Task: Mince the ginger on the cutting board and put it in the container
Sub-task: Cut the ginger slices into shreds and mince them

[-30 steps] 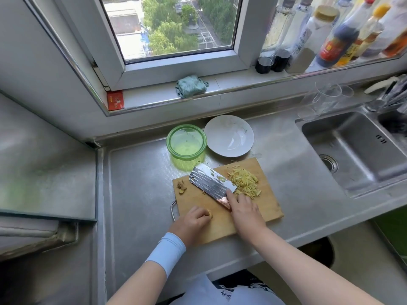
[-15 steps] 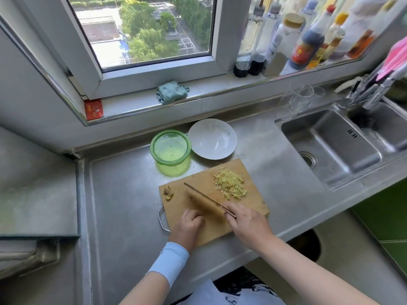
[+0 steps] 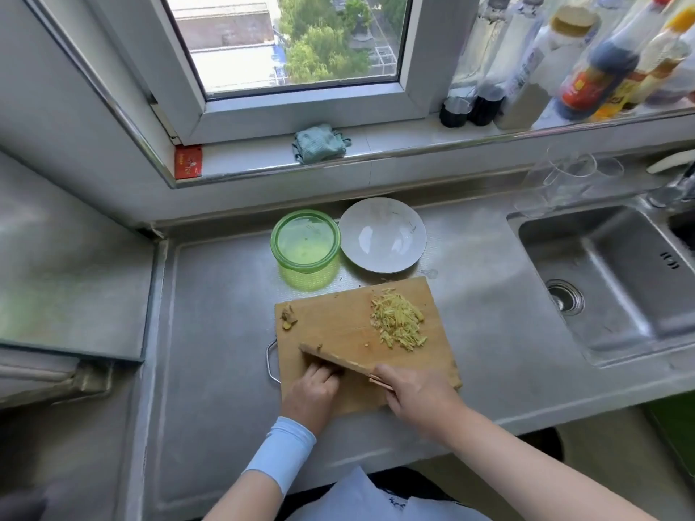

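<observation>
Ginger [image 3: 398, 321] lies in a loose heap of yellow shreds on the far right part of the cutting board [image 3: 338, 325], likely pushed there to keep the near edge free for cutting. It is cut into strips, so by my reading the mincing is only part done. A few knobbly scraps [image 3: 288, 317] sit apart at the far left corner, probably trimmings set aside as waste.

The right hand [image 3: 417, 392] is wrapped firmly round the handle of the knife [image 3: 338, 358], whose broad blade slants across the near part of the board. The left hand [image 3: 312, 389] sits just beside the blade with its fingers curled, knuckles toward the steel, which is the usual way to guide a cut and protect the fingertips. The blade and the hand hide whatever is under those fingers, so I cannot tell whether they pin a piece of ginger.

The green container [image 3: 306, 280] stands open on the counter [image 3: 218, 332] right behind the board, with a white plate [image 3: 383, 235] touching or nearly touching it, both within easy reach for scraping the ginger in.

Writing is scarce. A dark bottle [image 3: 598, 69] on the windowsill carries a red label, and a red tag [image 3: 188, 161] is stuck at the sill's left end, but the print on both is too small and blurred to read.
</observation>
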`<state>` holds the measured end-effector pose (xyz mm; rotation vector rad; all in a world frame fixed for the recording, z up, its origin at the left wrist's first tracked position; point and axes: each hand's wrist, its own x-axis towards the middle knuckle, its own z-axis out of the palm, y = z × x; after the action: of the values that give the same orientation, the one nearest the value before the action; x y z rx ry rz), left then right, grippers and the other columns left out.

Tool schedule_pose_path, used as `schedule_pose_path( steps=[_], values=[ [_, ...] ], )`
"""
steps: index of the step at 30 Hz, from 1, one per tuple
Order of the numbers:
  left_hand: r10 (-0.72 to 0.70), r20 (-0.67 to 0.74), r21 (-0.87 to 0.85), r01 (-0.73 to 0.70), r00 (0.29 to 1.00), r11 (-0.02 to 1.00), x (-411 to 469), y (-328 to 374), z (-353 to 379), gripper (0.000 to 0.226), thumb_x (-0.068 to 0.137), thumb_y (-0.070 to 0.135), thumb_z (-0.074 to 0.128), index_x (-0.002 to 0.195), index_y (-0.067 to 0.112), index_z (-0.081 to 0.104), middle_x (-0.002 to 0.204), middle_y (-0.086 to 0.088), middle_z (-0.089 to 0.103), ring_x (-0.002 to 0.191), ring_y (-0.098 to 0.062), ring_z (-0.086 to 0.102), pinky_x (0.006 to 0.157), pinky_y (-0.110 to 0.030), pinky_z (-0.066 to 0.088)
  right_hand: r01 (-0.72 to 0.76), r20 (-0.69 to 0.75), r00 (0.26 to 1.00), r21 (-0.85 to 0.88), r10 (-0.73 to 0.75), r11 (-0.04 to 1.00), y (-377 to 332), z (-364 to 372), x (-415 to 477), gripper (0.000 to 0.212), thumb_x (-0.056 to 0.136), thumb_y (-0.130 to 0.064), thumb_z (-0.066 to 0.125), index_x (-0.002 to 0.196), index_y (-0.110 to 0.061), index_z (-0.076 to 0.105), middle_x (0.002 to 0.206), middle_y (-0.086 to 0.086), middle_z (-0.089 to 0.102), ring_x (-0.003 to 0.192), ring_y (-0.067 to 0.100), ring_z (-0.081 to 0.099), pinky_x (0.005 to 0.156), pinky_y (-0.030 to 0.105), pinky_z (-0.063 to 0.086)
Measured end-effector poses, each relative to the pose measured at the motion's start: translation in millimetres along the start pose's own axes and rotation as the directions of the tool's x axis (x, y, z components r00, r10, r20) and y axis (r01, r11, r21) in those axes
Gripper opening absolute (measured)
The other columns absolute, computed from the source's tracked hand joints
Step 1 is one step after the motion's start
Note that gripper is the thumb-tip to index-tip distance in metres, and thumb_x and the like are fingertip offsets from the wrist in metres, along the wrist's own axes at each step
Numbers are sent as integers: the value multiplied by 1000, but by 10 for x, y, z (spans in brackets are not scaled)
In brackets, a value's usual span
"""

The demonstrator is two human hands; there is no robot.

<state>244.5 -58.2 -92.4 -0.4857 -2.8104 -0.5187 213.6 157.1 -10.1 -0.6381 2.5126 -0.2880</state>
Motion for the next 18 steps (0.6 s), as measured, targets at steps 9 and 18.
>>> schedule_pose_path(
  steps=[9,18],
  values=[
    [-37,-101,116,48,994,992,-25,93,77,28,75,9,47,68,10,74,67,-6,64,61,-24,53,36,-25,42,132,-63,988,-111,-139,985,97,95,176,38,102,-47,24,136,-37,38,96,2,65,77,36,64,56,37,47],
    [-109,-94,116,120,990,986,-128,92,221,27,75,2,50,72,10,76,71,-10,68,58,-29,64,42,-31,50,180,-40,982,-106,-185,978,377,166,50,48,101,-28,33,144,-44,18,89,2,60,69,35,61,56,44,55]
  ],
)
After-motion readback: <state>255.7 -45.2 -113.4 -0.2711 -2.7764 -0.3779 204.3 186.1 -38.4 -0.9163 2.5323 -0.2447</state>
